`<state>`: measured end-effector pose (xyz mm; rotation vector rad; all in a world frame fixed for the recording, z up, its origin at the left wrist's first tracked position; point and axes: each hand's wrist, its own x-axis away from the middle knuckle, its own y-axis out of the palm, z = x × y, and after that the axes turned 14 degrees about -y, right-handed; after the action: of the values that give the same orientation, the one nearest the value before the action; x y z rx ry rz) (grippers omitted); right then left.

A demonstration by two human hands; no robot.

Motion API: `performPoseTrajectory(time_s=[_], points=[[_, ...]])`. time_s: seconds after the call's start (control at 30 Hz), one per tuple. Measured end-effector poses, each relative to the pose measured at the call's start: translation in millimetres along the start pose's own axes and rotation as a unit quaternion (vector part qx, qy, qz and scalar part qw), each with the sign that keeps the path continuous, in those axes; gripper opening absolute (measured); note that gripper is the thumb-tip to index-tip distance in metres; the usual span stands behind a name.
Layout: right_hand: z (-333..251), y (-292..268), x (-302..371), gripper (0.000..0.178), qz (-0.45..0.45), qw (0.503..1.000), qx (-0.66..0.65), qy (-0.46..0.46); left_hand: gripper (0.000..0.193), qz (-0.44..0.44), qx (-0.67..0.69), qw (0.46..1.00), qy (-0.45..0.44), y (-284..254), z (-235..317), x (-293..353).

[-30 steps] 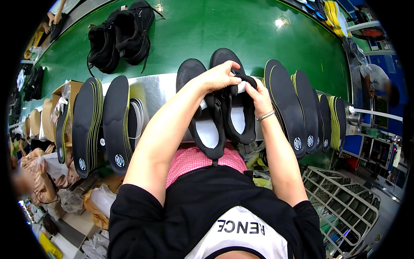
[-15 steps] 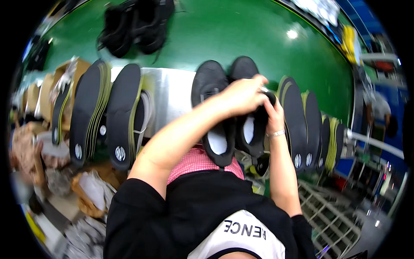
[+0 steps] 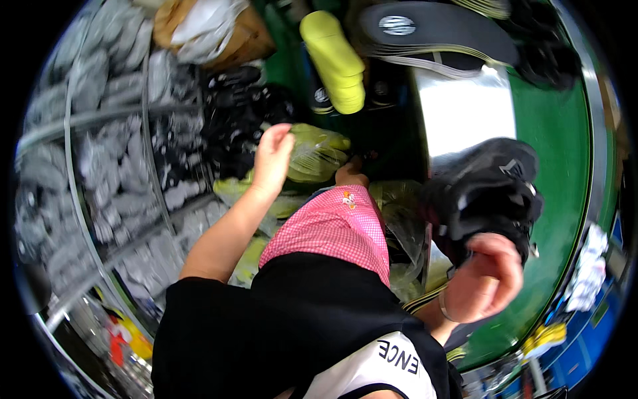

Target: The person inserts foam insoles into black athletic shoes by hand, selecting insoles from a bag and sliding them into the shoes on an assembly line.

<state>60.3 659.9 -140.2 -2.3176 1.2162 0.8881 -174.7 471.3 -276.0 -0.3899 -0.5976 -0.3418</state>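
Note:
My left hand (image 3: 272, 158) is raised off to the left with fingers loosely bent and apart from the thumb, nothing visible in it. Close beside it lie yellow-green pieces (image 3: 312, 156) in clear plastic. My right hand (image 3: 484, 282), smeared by motion, is at the near end of a pair of black shoes (image 3: 508, 156) on the right. Its fingers look curled; whether they touch the shoes or hold anything cannot be made out. A shiny metal plate (image 3: 462, 110) lies just beyond the shoes on the green tabletop (image 3: 557, 153).
Dark insoles (image 3: 435, 30) are stacked beyond the metal plate, near a row of yellow insoles (image 3: 332, 56). Wire cages (image 3: 143, 120) with grey bundles fill the left. A brown bag (image 3: 256, 40) with a white liner stands at the far left. More insoles lie below my right wrist.
My view has swung to the left, bringing the wire cages in. Both hands were together at the shoes; my left hand has come away, while my right stays near them.

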Motion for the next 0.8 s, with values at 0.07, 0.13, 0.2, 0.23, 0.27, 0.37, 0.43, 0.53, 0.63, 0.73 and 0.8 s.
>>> performPoseTrajectory(time_s=[0.07,0.13,0.2,0.23,0.27,0.37,0.43,0.53,0.63,0.73,0.8], points=[[4,35,16,0.030,-0.135,0.965,-0.142,0.172,0.024,0.080,0.024,0.976,-0.202,-58,-72,1],[16,63,37,0.023,-0.240,0.870,-0.210,0.375,0.025,0.117,0.075,0.941,-0.307,-93,-129,17],[38,87,81,0.017,-0.289,0.838,-0.179,0.428,0.024,0.131,0.107,0.921,-0.350,-119,-184,42],[47,95,103,0.017,-0.274,0.806,-0.198,0.485,0.024,0.145,0.116,0.913,-0.363,-130,-216,55],[58,105,124,0.017,-0.256,0.773,-0.217,0.539,0.023,0.161,0.123,0.906,-0.373,-139,-243,62],[102,115,200,0.018,-0.313,0.748,-0.151,0.565,0.019,0.213,0.151,0.846,-0.465,-150,-322,84],[124,122,235,0.018,-0.336,0.709,-0.089,0.613,0.020,0.186,0.142,0.832,-0.503,-153,-375,89],[171,124,297,0.019,-0.445,0.643,0.009,0.624,0.022,0.206,0.131,0.815,-0.525,-121,-409,71],[237,117,369,0.022,-0.498,0.648,0.064,0.573,0.027,0.138,0.203,0.855,-0.457,-84,-395,15],[282,160,397,0.024,-0.601,0.671,0.090,0.425,0.033,0.131,0.157,0.904,-0.375,-47,-435,-49],[326,188,416,0.023,-0.642,0.680,0.126,0.331,0.035,0.111,0.116,0.896,-0.413,-28,-425,-100]])
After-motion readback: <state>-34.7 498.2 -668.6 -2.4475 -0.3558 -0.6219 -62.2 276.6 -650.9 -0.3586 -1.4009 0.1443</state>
